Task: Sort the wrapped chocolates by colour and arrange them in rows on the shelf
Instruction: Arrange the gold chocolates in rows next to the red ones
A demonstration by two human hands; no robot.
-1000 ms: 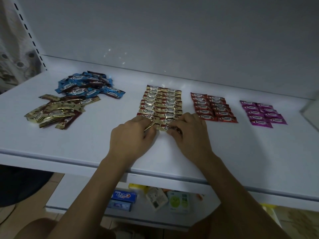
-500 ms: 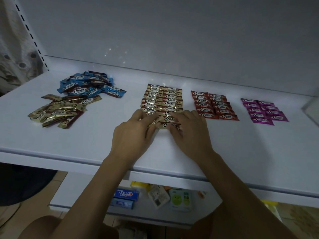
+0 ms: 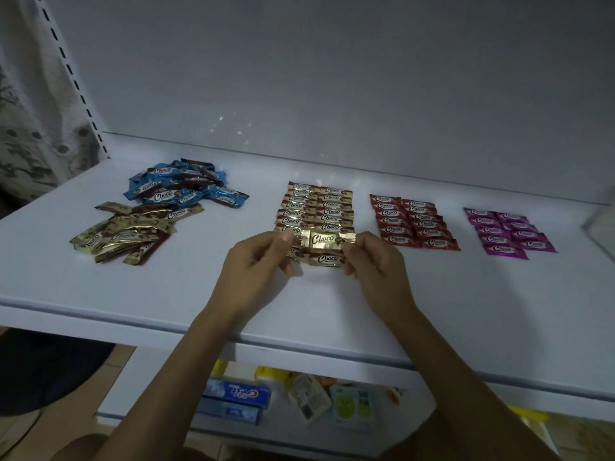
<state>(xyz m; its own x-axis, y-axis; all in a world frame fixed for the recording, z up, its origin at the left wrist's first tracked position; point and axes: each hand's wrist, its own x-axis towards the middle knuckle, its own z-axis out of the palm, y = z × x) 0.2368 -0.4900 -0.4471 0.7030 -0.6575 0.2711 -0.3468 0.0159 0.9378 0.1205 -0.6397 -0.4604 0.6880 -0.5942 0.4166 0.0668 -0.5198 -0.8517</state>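
Above the gold rows | gold chocolate | 2 ends pinched: left fingers, right fingers

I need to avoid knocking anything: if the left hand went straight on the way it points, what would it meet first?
Probably the two-column rows of gold foil-wrapped chocolates just beyond the left hand, which pinches one gold chocolate; its height over the white shelf is unclear.
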